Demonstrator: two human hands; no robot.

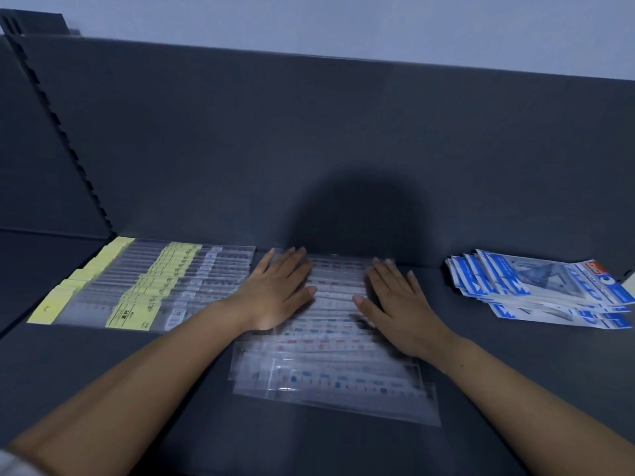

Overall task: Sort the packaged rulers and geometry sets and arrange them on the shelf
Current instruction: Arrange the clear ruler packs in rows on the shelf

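A fanned row of clear-sleeved rulers with red and blue marks [330,369] lies in the middle of the dark shelf [498,379]. My left hand [278,290] lies flat on the far left part of that row, fingers straight. My right hand [395,297] lies flat on its far right part, fingers straight too. To the left is a neat overlapped row of rulers with yellow labels [144,290]. At the right sits a loose pile of blue-and-white geometry set packs [543,286].
The shelf's dark back panel [309,149] rises just behind the rows. A slotted upright [68,149] and a side panel close off the left end. Bare shelf shows between the middle row and the blue pile, and along the front edge.
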